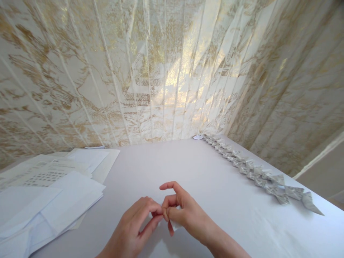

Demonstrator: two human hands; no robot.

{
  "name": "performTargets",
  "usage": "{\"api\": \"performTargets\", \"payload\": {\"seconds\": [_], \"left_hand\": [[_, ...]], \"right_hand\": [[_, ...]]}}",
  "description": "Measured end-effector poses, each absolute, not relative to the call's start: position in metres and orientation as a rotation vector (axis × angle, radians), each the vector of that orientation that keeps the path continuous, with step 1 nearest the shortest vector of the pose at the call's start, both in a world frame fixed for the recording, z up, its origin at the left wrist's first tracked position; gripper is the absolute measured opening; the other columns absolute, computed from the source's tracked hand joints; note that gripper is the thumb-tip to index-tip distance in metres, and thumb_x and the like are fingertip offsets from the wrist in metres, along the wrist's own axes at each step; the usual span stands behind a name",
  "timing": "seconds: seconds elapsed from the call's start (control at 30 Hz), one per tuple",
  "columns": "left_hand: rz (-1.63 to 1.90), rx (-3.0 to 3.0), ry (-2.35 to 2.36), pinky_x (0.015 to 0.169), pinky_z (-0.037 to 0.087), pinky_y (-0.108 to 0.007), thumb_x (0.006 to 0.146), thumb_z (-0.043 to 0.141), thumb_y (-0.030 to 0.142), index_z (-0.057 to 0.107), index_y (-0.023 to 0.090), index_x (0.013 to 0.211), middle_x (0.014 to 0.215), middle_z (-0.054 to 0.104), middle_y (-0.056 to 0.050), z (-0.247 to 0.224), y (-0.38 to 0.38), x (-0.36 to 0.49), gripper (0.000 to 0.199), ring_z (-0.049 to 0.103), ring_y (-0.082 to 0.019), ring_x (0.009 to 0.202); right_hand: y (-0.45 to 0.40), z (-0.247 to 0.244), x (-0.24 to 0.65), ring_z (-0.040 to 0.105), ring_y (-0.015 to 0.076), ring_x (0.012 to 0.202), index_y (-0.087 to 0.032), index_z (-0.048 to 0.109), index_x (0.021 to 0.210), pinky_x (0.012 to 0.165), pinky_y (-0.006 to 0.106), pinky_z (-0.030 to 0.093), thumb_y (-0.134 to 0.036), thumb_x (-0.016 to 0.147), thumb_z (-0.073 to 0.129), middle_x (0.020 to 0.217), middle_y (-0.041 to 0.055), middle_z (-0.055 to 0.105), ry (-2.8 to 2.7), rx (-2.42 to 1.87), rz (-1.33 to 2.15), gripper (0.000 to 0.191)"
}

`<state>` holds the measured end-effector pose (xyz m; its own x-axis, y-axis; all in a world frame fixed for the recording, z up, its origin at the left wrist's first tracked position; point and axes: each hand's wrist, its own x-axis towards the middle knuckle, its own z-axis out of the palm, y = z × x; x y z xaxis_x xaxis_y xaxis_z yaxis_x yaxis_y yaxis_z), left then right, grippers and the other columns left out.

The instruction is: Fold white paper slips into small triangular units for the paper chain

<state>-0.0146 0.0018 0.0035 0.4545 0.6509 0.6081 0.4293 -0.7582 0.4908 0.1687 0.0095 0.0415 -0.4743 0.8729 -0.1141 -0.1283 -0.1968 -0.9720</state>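
Just above the table, my left hand (137,224) and my right hand (186,215) meet at the fingertips. Between them is a small folded piece of white paper (176,225), mostly covered by my right fingers. My right thumb and fingers pinch it, while the index finger sticks out to the left. The left thumb and index finger are pressed together at the paper's left end. What exactly lies between the left fingertips is hidden, and the paper's full shape cannot be made out.
On the left lies a spread pile of paper sheets (77,197), some printed. Along the right edge of the white table (150,165) run rows of folded paper pieces (255,173). A small white paper piece (198,137) lies at the back, before a patterned curtain (150,71).
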Motion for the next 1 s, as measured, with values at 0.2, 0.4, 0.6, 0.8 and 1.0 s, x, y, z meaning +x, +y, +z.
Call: {"api": "performTargets", "payload": {"seconds": [0.2,0.4,0.6,0.8,1.0], "left_hand": [[1.147,2.620,0.843,0.065,0.044,-0.022,0.095,0.048,0.013,0.051,0.022,0.095,0.080,0.061,0.003,0.009,0.003,-0.015,0.010,0.055,-0.011,0.070],[1.041,2.726,0.823,0.065,0.039,-0.026,0.093,0.045,0.007,0.048,0.021,0.091,0.075,0.055,0.003,0.008,0.006,-0.014,0.014,0.049,-0.012,0.067],[1.037,2.711,0.817,0.063,0.039,-0.025,0.092,0.043,0.008,0.045,0.022,0.088,0.071,0.051,0.004,0.006,0.005,-0.015,0.014,0.047,-0.012,0.064],[1.099,2.724,0.787,0.061,0.039,-0.025,0.090,0.039,0.007,0.043,0.022,0.085,0.070,0.055,0.003,0.001,0.004,-0.008,0.017,0.048,-0.012,0.061],[1.118,2.569,0.859,0.064,0.043,-0.022,0.092,0.040,0.010,0.042,0.023,0.085,0.074,0.055,0.004,0.002,-0.001,-0.004,0.015,0.052,-0.011,0.066]], "right_hand": [[0.011,0.029,0.169,0.048,0.0095,0.053,-0.021,0.046,0.112,0.046,0.021,0.047,-0.011,0.066,0.052,0.064,-0.0102,0.055,-1.414,-0.952,1.682,0.048],[0.011,0.031,0.171,0.048,0.0091,0.051,-0.022,0.047,0.112,0.046,0.022,0.048,-0.012,0.064,0.053,0.063,-0.0107,0.054,-1.431,-0.995,1.725,0.049],[0.011,0.035,0.170,0.051,0.0106,0.049,-0.019,0.047,0.111,0.046,0.023,0.044,-0.013,0.061,0.055,0.061,-0.0101,0.057,-1.344,-0.944,1.847,0.051],[0.012,0.038,0.171,0.050,0.0089,0.044,-0.018,0.047,0.107,0.046,0.022,0.038,-0.010,0.058,0.052,0.060,-0.0094,0.059,-1.132,-0.857,1.936,0.050],[0.014,0.046,0.177,0.050,0.0077,0.043,-0.017,0.047,0.111,0.048,0.022,0.039,-0.010,0.063,0.053,0.064,-0.0083,0.059,-1.064,-0.786,1.931,0.049]]}}
